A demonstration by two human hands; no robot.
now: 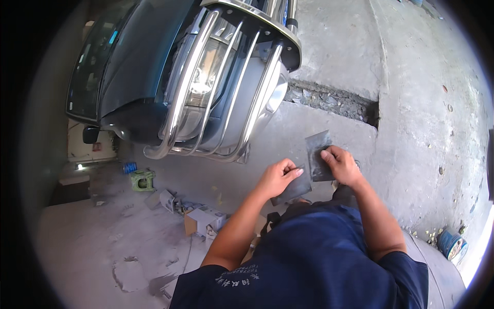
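Observation:
My left hand (282,177) pinches a dark grey rectangular sheet (293,189) between thumb and fingers, low in front of my body. To its right, my right hand (340,164) grips a second dark, scuffed sheet (318,140), which stands higher and more upright. The two sheets are held side by side. Just beyond them is a dark vehicle (134,77) with curved chrome bars (247,129) across its front.
Concrete floor (422,103) surrounds me, with a rubble-filled trench (329,100) beyond the hands. At left are a green stool (142,180), a blue container (129,167) and cardboard boxes (203,221); at right stands a blue bucket (448,243).

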